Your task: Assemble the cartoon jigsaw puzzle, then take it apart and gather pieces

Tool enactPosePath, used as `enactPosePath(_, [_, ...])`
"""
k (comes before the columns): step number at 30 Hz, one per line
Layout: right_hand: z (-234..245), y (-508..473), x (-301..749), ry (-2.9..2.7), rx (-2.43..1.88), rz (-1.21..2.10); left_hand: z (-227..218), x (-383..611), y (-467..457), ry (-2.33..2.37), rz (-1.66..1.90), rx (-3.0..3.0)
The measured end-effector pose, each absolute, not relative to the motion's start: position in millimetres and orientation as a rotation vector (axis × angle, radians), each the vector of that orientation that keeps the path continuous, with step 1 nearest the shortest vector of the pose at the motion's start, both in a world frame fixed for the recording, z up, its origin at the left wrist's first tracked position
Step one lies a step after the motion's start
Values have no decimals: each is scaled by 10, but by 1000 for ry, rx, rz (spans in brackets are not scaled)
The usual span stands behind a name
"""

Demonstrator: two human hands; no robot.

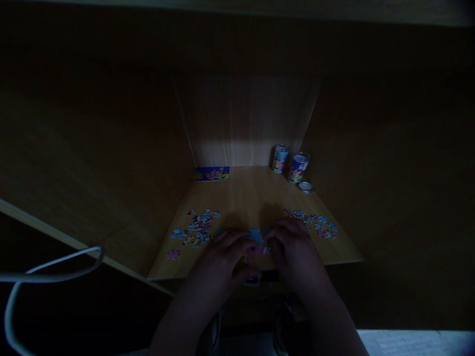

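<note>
A partly joined jigsaw puzzle (255, 238) in blue, pink and yellow lies near the front edge of the wooden shelf, between my hands. My left hand (230, 252) rests over its left side, thumb spread away from the fingers, covering part of it. At the puzzle's right edge, my right hand (291, 242) has its fingers curled together; whatever is in them is hidden. Loose puzzle pieces (198, 226) are scattered to the left, with a pink piece (172, 254) nearest the front. More loose pieces (315, 220) lie to the right.
Two printed cans (280, 159) (298, 169) with clear tops stand at the back right, a round metal lid (306, 186) beside them. A blue picture card (211, 173) lies at the back left. Wooden walls enclose the dim shelf (245, 193). A white cable (55, 278) loops at left.
</note>
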State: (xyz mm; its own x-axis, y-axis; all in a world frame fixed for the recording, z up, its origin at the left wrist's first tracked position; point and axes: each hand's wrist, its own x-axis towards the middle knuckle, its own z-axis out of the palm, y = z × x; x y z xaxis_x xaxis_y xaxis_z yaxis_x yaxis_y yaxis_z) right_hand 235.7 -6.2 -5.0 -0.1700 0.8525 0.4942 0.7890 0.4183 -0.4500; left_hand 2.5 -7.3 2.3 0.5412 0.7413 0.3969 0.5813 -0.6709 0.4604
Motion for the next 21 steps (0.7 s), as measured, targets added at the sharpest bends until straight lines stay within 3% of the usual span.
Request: enactPosePath(21, [-98, -56, 2409, -1964, -1468, 74, 289, -265, -177, 1186, 780, 2560])
